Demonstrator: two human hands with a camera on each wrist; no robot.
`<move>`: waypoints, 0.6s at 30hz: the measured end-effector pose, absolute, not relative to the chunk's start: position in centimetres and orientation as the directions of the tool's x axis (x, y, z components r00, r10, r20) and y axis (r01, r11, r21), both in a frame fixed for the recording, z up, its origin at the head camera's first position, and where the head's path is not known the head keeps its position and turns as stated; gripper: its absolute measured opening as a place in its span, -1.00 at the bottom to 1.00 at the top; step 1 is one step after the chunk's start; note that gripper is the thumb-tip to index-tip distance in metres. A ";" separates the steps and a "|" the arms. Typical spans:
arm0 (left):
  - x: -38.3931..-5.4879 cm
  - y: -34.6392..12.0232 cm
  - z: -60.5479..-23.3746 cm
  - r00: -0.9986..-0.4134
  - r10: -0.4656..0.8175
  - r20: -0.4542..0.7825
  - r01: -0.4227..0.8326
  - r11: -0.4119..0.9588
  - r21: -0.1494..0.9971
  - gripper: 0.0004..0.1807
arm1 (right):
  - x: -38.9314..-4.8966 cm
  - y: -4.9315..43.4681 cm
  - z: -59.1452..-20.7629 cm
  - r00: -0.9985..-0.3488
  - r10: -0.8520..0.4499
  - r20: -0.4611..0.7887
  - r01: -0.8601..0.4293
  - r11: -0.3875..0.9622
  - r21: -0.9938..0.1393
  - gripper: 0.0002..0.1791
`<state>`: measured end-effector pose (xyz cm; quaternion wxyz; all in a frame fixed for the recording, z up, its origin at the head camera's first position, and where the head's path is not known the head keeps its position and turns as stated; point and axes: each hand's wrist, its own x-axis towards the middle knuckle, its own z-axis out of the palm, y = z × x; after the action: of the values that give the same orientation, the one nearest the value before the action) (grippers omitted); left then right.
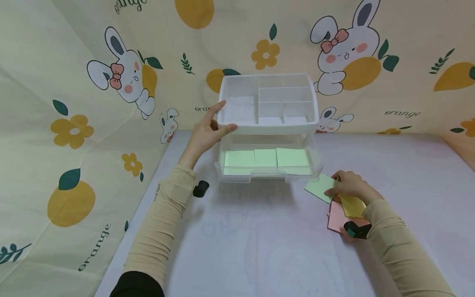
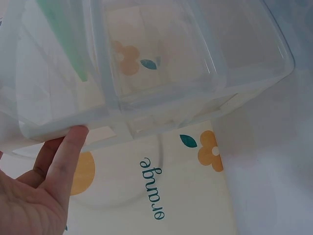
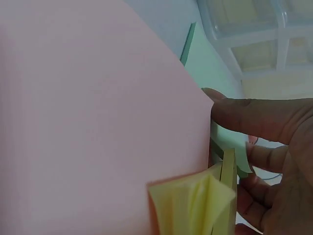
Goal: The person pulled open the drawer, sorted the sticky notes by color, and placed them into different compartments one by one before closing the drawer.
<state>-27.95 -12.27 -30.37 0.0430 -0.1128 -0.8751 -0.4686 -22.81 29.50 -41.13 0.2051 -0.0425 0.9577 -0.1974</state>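
A plastic storage box [image 1: 267, 128] stands at the back of the table, with a divided tray on top. Its clear lower drawer [image 1: 237, 180] sticks out, holding pale green sticky note pads [image 1: 265, 159] side by side. My left hand [image 1: 205, 134] grips the left end of the top tray, thumb at the front edge; the left wrist view shows fingers on the clear plastic edge [image 2: 78, 134]. Right of the drawer my right hand [image 1: 350, 185] pinches a green sticky note pad [image 1: 320, 186]. Close under that hand are yellow sticky notes [image 1: 351, 206] and a pink sticky note pad [image 1: 337, 216].
Behind the box hangs a cream cloth [image 1: 237, 49] printed with rabbits and oranges, which also covers the left side. The box stands on a pale tabletop [image 1: 259, 239]. Black wrist straps [image 1: 201, 189] show at both sleeves.
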 end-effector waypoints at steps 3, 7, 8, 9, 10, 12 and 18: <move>-28.0 -12.2 -30.3 -0.970 0.159 0.182 0.239 0.533 0.811 -0.18 | -22.7 29.5 -41.2 -0.923 -0.150 -0.354 0.006 0.915 -0.404 -0.17; -27.9 -12.2 -30.3 -0.973 0.156 0.172 0.230 0.535 0.813 -0.18 | -22.4 29.4 -40.7 -0.935 -0.122 -0.333 0.048 0.887 -0.460 -0.23; -27.9 -12.2 -30.2 -0.973 0.155 0.170 0.227 0.537 0.813 -0.18 | -22.3 29.3 -40.6 -0.937 -0.117 -0.328 0.059 0.875 -0.481 -0.26; -27.9 -12.2 -30.2 -0.974 0.153 0.166 0.223 0.537 0.814 -0.18 | -22.2 29.3 -40.4 -0.940 -0.116 -0.322 0.065 0.862 -0.502 -0.28; -27.9 -12.2 -30.2 -0.974 0.152 0.165 0.222 0.538 0.813 -0.18 | -22.2 29.4 -40.2 -0.942 -0.114 -0.316 0.073 0.849 -0.524 -0.31; -27.9 -12.2 -30.2 -0.975 0.151 0.164 0.220 0.537 0.814 -0.19 | -22.0 29.5 -40.0 -0.946 -0.119 -0.301 0.076 0.822 -0.564 -0.38; -27.9 -12.2 -30.3 -0.972 0.157 0.172 0.230 0.529 0.817 -0.19 | -21.4 30.3 -39.7 -0.969 -0.118 -0.217 0.052 0.762 -0.646 -0.47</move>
<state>-27.87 -12.17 -30.32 0.0387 -0.1107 -0.8735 -0.4724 -21.38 30.26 -39.70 0.1232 -0.0177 0.9304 -0.3448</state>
